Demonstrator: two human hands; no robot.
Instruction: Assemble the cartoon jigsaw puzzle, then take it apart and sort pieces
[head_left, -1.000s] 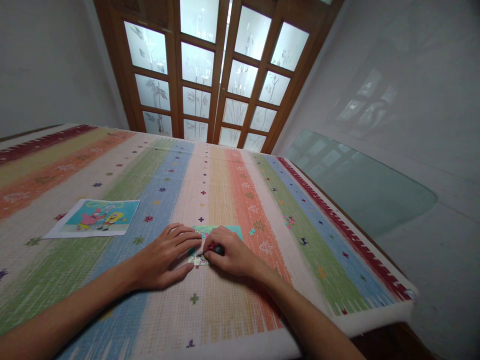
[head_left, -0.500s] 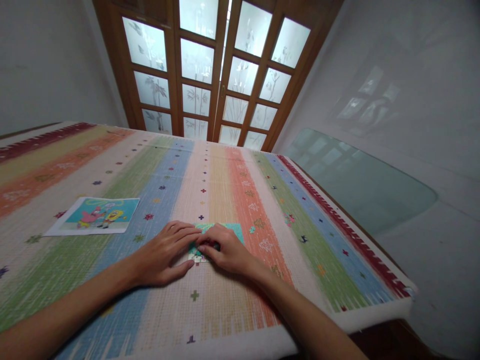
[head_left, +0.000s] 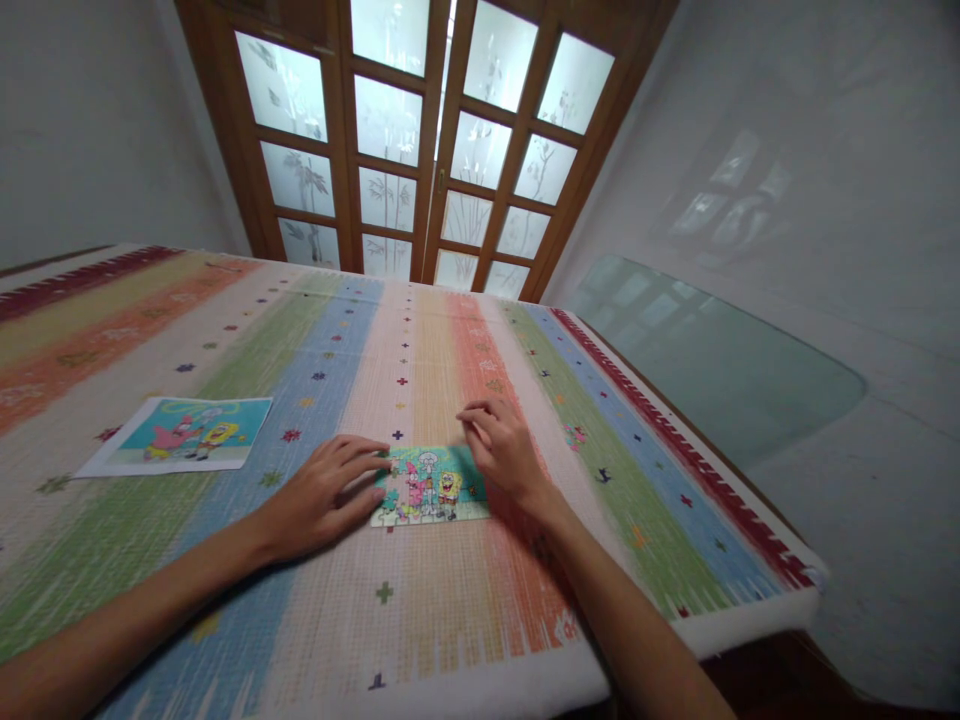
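A small jigsaw puzzle (head_left: 429, 492) with cartoon figures on a turquoise ground lies flat on the patterned tablecloth in front of me. My left hand (head_left: 330, 495) rests at its left edge, fingers spread and fingertips touching the border. Raised over the puzzle's upper right corner is my right hand (head_left: 502, 445), its fingers loosely bent with no piece visible between them. This hand covers the right end of the puzzle and the cloth just beside it. At the puzzle's left side, some pieces look uneven near my left fingertips.
A printed picture sheet (head_left: 184, 437) with similar cartoon figures lies to the left. The striped tablecloth (head_left: 442, 600) covers the table. Beyond the far edge stand wooden doors with frosted panes (head_left: 390, 115); a pale glass panel (head_left: 720, 360) is against the right wall.
My right hand has lifted off the puzzle's left part and moved right and away from me, uncovering the figures. My left hand stays at the left edge, shifted slightly left.
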